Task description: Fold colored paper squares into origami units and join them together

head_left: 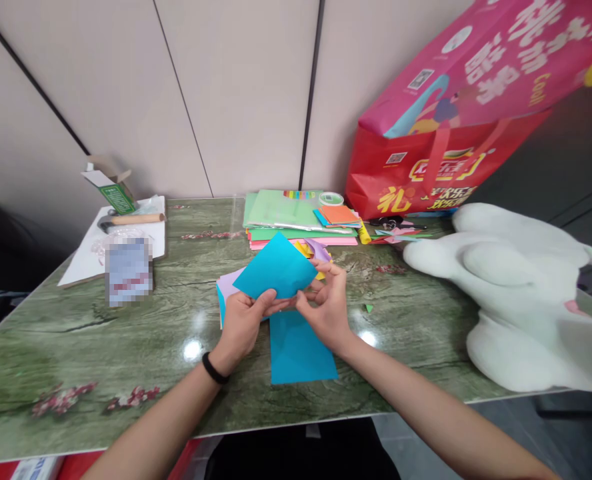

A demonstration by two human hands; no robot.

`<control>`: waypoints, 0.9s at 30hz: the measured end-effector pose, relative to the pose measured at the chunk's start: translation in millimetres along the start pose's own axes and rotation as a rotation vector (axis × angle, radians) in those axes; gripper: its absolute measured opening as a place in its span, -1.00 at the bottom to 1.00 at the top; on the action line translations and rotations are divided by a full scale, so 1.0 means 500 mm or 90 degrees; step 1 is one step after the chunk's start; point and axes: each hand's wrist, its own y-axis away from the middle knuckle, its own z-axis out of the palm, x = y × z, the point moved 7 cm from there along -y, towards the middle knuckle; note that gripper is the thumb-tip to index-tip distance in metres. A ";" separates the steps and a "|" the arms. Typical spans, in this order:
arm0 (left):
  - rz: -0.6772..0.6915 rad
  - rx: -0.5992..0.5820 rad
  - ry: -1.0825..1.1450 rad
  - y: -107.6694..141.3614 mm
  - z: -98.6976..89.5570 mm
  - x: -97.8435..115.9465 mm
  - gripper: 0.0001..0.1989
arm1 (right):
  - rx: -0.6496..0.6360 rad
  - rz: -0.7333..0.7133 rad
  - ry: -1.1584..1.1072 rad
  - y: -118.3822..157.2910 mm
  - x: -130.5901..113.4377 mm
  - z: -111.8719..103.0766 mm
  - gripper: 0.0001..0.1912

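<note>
A blue sheet of paper (278, 267) is held up over the table between both hands, tilted with one corner pointing away from me. My left hand (243, 320) is closed on its near left edge, thumb on top and fingers underneath. At the lower right corner, my right hand (329, 310) pinches the same sheet between thumb and fingers. Under my hands lies another blue sheet (301, 357) flat on the table. Partly hidden behind my left hand is a small stack of lilac and blue paper (227, 283).
Green folders and coloured paper (281, 210) are stacked at the back, with paper scraps (319, 250) in front. A white plush toy (521, 293) and a red gift bag (426, 167) take up the right. Leftward lie a hammer (136, 219), a white board (83, 257) and a blurred packet (129, 272).
</note>
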 end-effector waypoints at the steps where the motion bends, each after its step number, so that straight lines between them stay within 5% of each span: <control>1: 0.006 0.004 0.001 0.000 -0.001 0.005 -0.59 | -0.008 0.005 -0.018 -0.002 -0.001 0.001 -0.58; 12: 0.021 -0.005 -0.048 -0.008 -0.011 0.005 -0.71 | -0.015 0.011 0.095 -0.003 0.009 0.001 -0.26; 22: 0.001 -0.049 -0.056 -0.017 -0.014 0.032 -0.68 | -0.072 0.031 0.067 -0.017 0.023 -0.005 -0.47; 27: -0.122 -0.128 -0.183 -0.018 -0.023 0.023 -0.66 | 0.034 0.028 0.058 -0.038 0.015 -0.045 -0.68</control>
